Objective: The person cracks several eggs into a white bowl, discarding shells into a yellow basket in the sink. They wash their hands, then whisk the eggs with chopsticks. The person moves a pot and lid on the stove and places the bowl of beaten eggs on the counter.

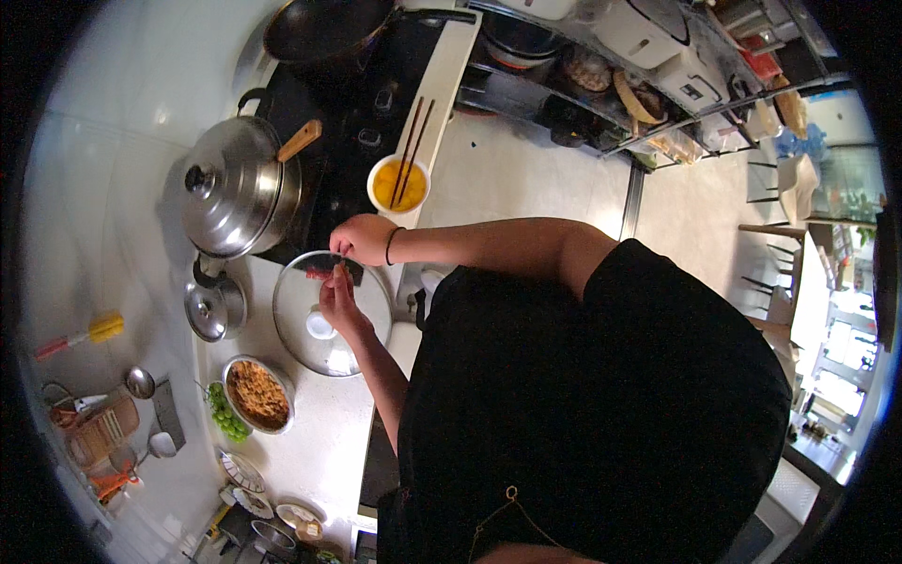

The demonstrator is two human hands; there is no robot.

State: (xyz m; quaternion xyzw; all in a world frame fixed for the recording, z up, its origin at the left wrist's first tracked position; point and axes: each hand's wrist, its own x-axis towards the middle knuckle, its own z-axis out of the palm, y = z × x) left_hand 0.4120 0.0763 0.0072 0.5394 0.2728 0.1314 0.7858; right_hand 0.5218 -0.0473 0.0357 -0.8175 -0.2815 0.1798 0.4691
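Note:
Both hands meet above the edge of a large glass lid (299, 335) with a white knob, lying on the counter. The fingertips of my left hand (340, 303) pinch a small dark and reddish thing (319, 272), too unclear to name. My right hand (363, 238), wearing a black band at the wrist, has its fingers curled at the same thing's other side. Just beyond my right hand, a white bowl (371, 192) holds beaten or broken egg yolks (384, 185), with brown chopsticks (417, 134) laid across it.
A lidded steel pot (236, 187) and a dark wok (324, 32) are on the black cooktop (345, 106). A small lidded pot (215, 310), an oval dish of shredded brown food (257, 395) and green grapes (227, 416) stand along the wall. Utensils hang there.

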